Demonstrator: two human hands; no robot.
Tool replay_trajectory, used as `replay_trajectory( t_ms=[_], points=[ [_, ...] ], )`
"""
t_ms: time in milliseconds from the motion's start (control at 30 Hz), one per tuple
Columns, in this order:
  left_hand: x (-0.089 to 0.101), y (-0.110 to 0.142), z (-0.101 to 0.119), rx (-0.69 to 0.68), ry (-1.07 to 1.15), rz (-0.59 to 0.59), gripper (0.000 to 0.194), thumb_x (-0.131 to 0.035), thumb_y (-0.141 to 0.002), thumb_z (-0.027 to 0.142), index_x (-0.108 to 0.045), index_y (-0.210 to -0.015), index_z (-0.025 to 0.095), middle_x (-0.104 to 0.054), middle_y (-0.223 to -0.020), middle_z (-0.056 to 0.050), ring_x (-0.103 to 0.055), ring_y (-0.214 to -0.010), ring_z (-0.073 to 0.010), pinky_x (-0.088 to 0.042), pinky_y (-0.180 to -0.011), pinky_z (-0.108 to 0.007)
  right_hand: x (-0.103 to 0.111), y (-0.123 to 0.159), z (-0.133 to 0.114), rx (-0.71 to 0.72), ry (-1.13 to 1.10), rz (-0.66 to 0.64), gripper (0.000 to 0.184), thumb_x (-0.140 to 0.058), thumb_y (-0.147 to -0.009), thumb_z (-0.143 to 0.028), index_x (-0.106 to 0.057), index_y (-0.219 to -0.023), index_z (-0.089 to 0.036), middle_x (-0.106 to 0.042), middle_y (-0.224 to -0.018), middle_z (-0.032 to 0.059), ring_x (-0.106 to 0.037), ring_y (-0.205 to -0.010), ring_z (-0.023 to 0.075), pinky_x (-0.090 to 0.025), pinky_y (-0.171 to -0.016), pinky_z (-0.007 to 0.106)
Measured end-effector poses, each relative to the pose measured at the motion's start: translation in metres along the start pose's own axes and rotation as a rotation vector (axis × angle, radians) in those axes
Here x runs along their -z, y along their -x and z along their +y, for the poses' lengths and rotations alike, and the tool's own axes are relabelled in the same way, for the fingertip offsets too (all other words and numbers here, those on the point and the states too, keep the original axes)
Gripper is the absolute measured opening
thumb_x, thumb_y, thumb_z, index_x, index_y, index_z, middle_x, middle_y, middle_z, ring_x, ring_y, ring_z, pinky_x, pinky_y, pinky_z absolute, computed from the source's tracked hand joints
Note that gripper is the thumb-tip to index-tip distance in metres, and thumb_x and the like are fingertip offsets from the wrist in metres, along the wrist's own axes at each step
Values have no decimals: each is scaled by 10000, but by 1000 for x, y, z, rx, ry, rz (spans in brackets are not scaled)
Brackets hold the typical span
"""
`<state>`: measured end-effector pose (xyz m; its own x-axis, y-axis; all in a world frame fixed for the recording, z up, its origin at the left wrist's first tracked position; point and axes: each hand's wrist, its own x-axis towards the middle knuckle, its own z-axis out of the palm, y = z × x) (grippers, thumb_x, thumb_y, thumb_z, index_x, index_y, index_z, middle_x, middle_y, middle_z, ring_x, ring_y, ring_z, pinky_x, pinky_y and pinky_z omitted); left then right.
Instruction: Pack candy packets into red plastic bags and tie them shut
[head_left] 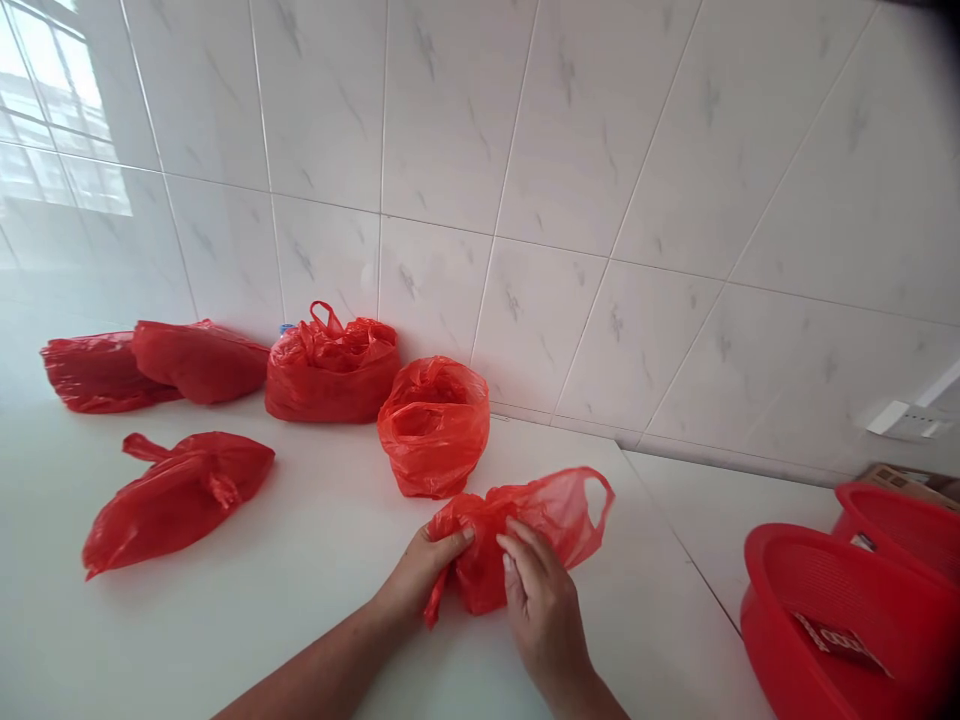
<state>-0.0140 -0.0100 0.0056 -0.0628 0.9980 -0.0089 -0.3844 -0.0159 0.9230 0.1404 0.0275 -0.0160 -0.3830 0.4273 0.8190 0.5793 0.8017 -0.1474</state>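
A thin red plastic bag (480, 580) is between my hands above the white tabletop, its handle loop stretched out to the right. My left hand (427, 565) grips the bag's left side, thumb on top. On the near right side, my right hand (540, 595) pinches the plastic with fingers bent and drawn together. What the bag contains, if anything, cannot be made out. Just behind it stands another red plastic bag (433, 430) with its mouth open.
A knotted red bag (180, 500) lies at the left. Along the tiled wall sit a full red bag (334, 375) and more red bags (202, 362). Red plastic baskets (780, 600) stand at the right, one holding a dark packet (840, 640). A wall socket (909, 421) is above them.
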Motion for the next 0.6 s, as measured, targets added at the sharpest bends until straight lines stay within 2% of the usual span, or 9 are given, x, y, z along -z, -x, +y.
replay_trajectory(
  t_ms=[100,200,300,400,467,600],
  points=[
    [-4,5,0,105,189,-127,299,-649,-784,392,-626,-975,163,-676,-907,-65,-630,-854,-190,-487,-794,-304,0,0,16,-76,37,-119,304,-407,-903,-167,-621,-1118,-141,-625,-1174,135,-572,-1111,232,-510,-906,379],
    [-2,5,2,123,194,-174,292,-716,-717,349,-637,-895,131,-667,-833,-73,-626,-771,-180,-487,-710,-278,4,-2,31,-249,75,-327,317,-470,-879,-285,-637,-1116,-155,-626,-1175,149,-558,-1117,303,-458,-931,458],
    [6,1,6,72,169,-100,206,-732,-660,258,-560,-694,150,-567,-613,14,-521,-537,-90,-415,-529,-199,15,-6,46,-535,1,-541,276,-508,-843,-362,-670,-997,-201,-691,-995,104,-631,-932,280,-481,-816,400],
    [13,-4,8,37,143,20,267,-697,-662,228,-437,-623,185,-461,-527,74,-410,-439,-50,-342,-454,-170,29,-10,55,-770,-84,-662,227,-514,-809,-371,-672,-874,-221,-702,-855,56,-647,-759,224,-469,-649,307],
    [16,-8,7,27,103,81,281,-679,-681,259,-412,-622,191,-461,-534,68,-423,-443,-61,-349,-452,-181,37,-11,55,-791,-104,-679,190,-548,-768,-350,-667,-870,-242,-700,-863,32,-641,-752,209,-448,-621,282],
    [15,-8,12,-19,7,181,231,-640,-737,350,-483,-715,183,-535,-651,17,-521,-541,-114,-407,-492,-224,41,-11,47,-748,-24,-686,254,-584,-709,-300,-662,-950,-272,-688,-943,27,-628,-842,223,-438,-636,276]
  ],
)
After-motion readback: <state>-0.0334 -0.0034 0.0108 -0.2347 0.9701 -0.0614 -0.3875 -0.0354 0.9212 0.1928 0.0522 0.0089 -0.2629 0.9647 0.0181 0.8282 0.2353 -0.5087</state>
